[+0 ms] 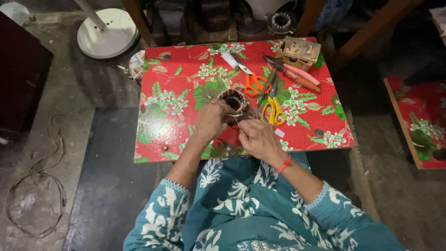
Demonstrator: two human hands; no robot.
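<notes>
Head view, largest item first: I note the low table (176, 116), flat and covered in glossy red floral sheet. Near its front edge sits the round stator (233, 101), a ring wound with copper-brown wire. My left hand (210, 122) is closed around its side, steadying it; my right hand (257, 137) pinches something fine beside it, likely wire, though I cannot tell. Judgement: keep the ring braced and pull evenly. Yellow-handled scissors (274, 110) and orange-handled scissors (254, 84) lie just beyond.

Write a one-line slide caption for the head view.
Both hands work a wound coil beside scissors on a floral table.
</notes>
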